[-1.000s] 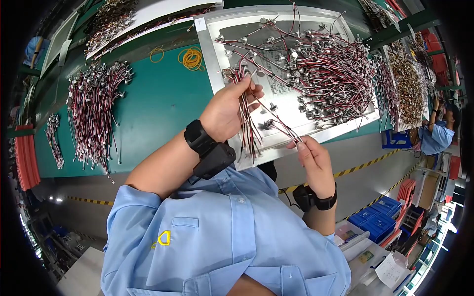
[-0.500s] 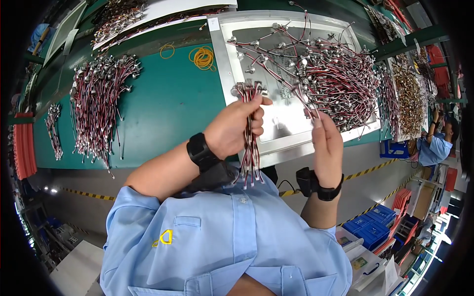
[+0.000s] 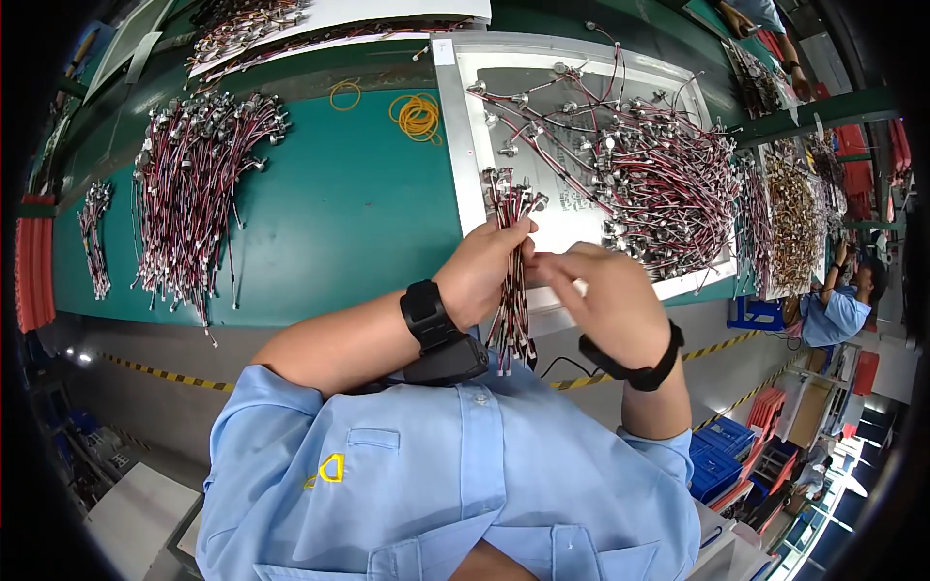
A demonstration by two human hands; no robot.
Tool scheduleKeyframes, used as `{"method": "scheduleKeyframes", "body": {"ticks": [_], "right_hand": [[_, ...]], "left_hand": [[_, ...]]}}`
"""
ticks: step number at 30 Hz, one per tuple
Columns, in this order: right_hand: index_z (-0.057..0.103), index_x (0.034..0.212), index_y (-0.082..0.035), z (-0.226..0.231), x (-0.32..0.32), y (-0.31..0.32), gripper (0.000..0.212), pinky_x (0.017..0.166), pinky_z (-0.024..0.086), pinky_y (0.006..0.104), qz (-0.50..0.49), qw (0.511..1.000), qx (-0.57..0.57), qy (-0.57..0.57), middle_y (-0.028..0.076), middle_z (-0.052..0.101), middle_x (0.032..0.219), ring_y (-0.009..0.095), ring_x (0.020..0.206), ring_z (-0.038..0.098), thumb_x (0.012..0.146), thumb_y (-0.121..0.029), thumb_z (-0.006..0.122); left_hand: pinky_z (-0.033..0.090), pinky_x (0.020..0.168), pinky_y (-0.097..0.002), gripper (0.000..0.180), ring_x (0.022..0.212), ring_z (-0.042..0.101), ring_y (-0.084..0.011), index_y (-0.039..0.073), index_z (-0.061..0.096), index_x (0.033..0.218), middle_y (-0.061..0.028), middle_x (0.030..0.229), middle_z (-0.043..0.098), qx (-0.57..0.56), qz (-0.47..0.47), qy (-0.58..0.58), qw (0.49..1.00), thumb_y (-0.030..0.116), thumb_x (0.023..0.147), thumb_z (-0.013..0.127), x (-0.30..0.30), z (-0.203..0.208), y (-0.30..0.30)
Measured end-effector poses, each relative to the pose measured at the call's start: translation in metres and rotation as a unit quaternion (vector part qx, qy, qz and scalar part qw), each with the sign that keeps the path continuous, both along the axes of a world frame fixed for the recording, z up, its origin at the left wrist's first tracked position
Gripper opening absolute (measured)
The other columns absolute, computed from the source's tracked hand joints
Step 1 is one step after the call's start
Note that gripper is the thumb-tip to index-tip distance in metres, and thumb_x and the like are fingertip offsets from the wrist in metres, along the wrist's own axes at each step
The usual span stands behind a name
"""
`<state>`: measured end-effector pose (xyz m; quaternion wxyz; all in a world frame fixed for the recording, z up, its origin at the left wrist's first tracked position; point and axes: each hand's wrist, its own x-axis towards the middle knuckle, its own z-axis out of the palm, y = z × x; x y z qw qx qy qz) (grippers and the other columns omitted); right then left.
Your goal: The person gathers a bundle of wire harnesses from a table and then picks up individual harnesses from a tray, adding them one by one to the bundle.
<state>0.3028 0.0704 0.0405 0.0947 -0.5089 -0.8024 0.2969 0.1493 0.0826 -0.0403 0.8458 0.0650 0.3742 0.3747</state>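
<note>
My left hand (image 3: pixel 481 268) is closed round a bundle of wire leads (image 3: pixel 509 308). Silver round parts stick out above the fist, while red and black wires with small white plugs hang below. Close by on the right, my right hand (image 3: pixel 620 298) has its fingertips at the bundle's side. Its fingers are smeared by motion, and whether a lead is between them cannot be made out. Behind it, a large pile of the same leads (image 3: pixel 668 179) lies on a white board with a metal frame (image 3: pixel 450 131).
On the green table (image 3: pixel 358 203) lie a big heap of leads (image 3: pixel 194 184) and a small bunch (image 3: pixel 94 237) at the left. Yellow rubber bands (image 3: pixel 417 118) rest near the frame. More leads (image 3: pixel 796 218) lie at the right, near a co-worker in blue (image 3: pixel 835 315).
My right hand has moved left from the edge of the pile to the bundle in my left hand. My left hand still grips the bundle; the view has shifted slightly.
</note>
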Motion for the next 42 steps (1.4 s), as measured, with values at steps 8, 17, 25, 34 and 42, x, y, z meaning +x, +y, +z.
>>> {"method": "scheduleKeyframes", "body": {"ticks": [8,17,25,34,42], "right_hand": [[0.057,0.116,-0.003,-0.043,0.001,0.085,0.036,0.074,0.047,0.0281,-0.109,0.9,-0.244,0.344,0.009,0.061,0.104,0.016,0.09,0.059,0.096,-0.029,0.044],[0.055,0.114,0.001,-0.045,0.008,0.09,0.04,0.086,0.047,0.0314,0.069,0.864,-0.366,0.339,0.011,0.06,0.108,0.02,0.098,0.059,0.097,-0.032,0.042],[0.063,0.091,-0.001,-0.049,0.003,0.117,0.02,0.074,0.049,0.0322,-0.089,0.981,-0.089,0.148,0.012,0.064,0.089,0.023,0.083,0.061,0.086,-0.02,0.06],[0.061,0.088,-0.002,-0.061,0.009,0.135,0.016,0.061,0.048,0.0343,-0.108,0.984,0.139,0.028,0.013,0.06,0.072,0.027,0.067,0.06,0.077,-0.012,0.068],[0.058,0.086,0.001,-0.077,-0.011,0.153,0.017,0.066,0.047,0.0388,0.07,0.981,0.165,-0.077,0.015,0.058,0.08,0.032,0.078,0.059,0.073,-0.008,0.065]], "left_hand": [[0.037,0.051,-0.023,0.017,0.055,0.042,-0.0096,0.005,0.049,0.098,0.0018,0.069,0.044,0.122,-0.171,-0.114,0.971,0.021,0.097,0.045,-0.009,0.02,0.001],[0.032,0.05,-0.0228,0.023,0.053,0.033,-0.0053,0.005,0.049,0.104,0.0044,0.066,0.038,0.074,-0.241,-0.146,0.956,0.026,0.098,0.043,-0.017,0.035,0.014],[0.026,0.047,-0.0197,0.025,0.05,0.027,-0.0039,0.008,0.048,0.093,0.006,0.063,0.032,0.094,-0.134,-0.211,0.964,0.031,0.099,0.039,-0.028,0.018,0.02],[0.025,0.046,-0.0211,0.024,0.048,0.025,-0.0046,0.009,0.05,0.091,0.0056,0.06,0.033,0.121,0.072,-0.149,0.979,0.031,0.098,0.045,-0.071,0.027,0.027],[0.027,0.048,-0.0192,0.025,0.049,0.031,-0.0038,0.005,0.053,0.106,0.0044,0.063,0.042,0.089,0.134,-0.097,0.982,0.027,0.096,0.049,-0.07,0.022,0.025]]}}
